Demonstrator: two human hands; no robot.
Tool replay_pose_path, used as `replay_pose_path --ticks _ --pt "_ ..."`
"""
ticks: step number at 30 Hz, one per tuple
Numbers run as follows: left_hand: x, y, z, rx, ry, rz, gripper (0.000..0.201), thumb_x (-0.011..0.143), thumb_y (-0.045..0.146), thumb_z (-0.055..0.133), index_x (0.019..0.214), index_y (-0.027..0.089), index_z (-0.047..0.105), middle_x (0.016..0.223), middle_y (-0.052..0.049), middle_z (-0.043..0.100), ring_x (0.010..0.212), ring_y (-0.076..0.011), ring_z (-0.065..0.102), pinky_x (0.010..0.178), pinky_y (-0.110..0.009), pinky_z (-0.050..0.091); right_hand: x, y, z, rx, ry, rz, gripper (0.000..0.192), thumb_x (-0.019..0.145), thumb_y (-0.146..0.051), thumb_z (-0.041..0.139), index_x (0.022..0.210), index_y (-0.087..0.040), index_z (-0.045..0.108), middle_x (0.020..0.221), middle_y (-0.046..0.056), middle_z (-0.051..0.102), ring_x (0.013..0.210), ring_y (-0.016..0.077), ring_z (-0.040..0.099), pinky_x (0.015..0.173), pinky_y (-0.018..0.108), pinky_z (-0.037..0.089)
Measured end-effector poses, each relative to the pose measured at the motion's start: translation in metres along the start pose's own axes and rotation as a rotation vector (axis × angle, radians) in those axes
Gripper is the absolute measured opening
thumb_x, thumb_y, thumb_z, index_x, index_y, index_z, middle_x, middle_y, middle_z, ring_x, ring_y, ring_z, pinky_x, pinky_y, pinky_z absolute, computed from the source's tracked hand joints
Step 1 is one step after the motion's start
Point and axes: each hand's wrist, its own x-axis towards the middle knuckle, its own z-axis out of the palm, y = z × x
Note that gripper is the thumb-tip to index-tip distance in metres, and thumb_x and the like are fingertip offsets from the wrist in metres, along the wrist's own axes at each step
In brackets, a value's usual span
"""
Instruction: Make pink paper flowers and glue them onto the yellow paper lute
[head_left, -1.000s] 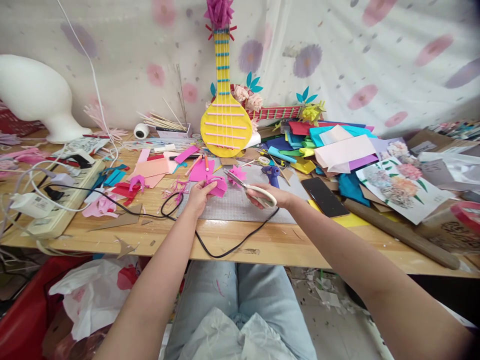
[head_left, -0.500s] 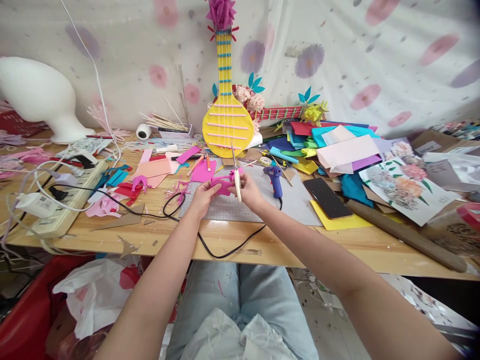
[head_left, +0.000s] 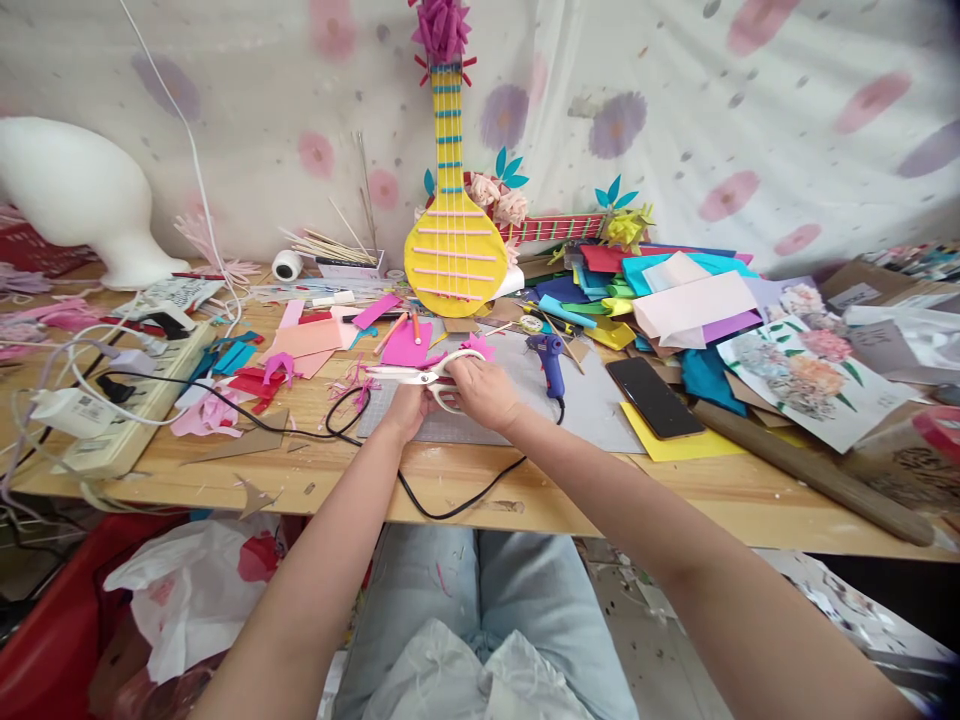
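Note:
My right hand is closed around the white handles of a pair of scissors. The blades lie almost level and point left, above my left hand. That hand looks curled, close beside the right one, with its fingertips hidden behind the scissors; what it holds does not show. Just beyond my right hand, a pointed magenta piece lies on the grey cutting mat. A flat magenta sheet is at the mat's far left edge.
A blue glue gun rests right of my hands, its black cable looping to the table's front edge. Further right lie a phone and a wooden stick. A yellow toy lute stands behind; a power strip is left.
The scissors have swung from pointing away to pointing left. My right hand has turned over with them. The magenta piece in my left hand has gone out of sight.

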Motion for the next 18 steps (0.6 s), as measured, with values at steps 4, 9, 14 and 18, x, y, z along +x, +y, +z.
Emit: replay_pose_path --ticks 4,9,14,18 --pt "0.000 0.000 0.001 -0.019 0.025 0.007 0.018 0.065 0.031 0.062 0.073 0.016 0.060 0.074 -0.004 0.068 0.078 -0.0197 0.065 0.068 -0.032 0.054 -0.001 0.001 0.006 -0.085 0.028 -0.096 0.020 0.090 -0.025 0.040 0.096 -0.013 0.055 0.088 0.013 0.064 0.085 0.0223 0.055 0.069 0.030 0.035" --pt "0.000 -0.002 0.002 0.016 0.035 0.024 0.018 0.060 0.027 0.069 0.071 0.016 0.060 0.076 -0.004 0.068 0.082 -0.0200 0.065 0.070 -0.031 0.054 -0.004 0.008 0.009 -0.062 0.065 -0.123 0.018 0.089 -0.025 0.042 0.097 -0.014 0.053 0.088 0.013 0.063 0.086 0.0232 0.054 0.069 0.031 0.035" --pt "0.004 0.000 -0.001 -0.067 0.195 0.088 0.016 0.063 0.020 0.070 0.075 0.015 0.061 0.079 -0.003 0.069 0.086 -0.0189 0.066 0.073 -0.030 0.053 -0.009 0.015 -0.005 0.198 0.152 0.184 0.024 0.081 -0.033 0.052 0.098 -0.016 0.048 0.096 0.012 0.061 0.087 0.0239 0.054 0.068 0.032 0.036" --pt "0.007 0.006 -0.008 -0.260 0.167 0.112 0.012 0.069 0.019 0.068 0.078 0.019 0.060 0.088 -0.001 0.069 0.095 -0.0152 0.064 0.079 -0.027 0.051 -0.015 0.030 -0.020 0.717 0.012 0.504 0.034 0.075 -0.047 0.057 0.091 -0.021 0.042 0.081 0.002 0.056 0.071 0.0168 0.052 0.059 0.027 0.035"
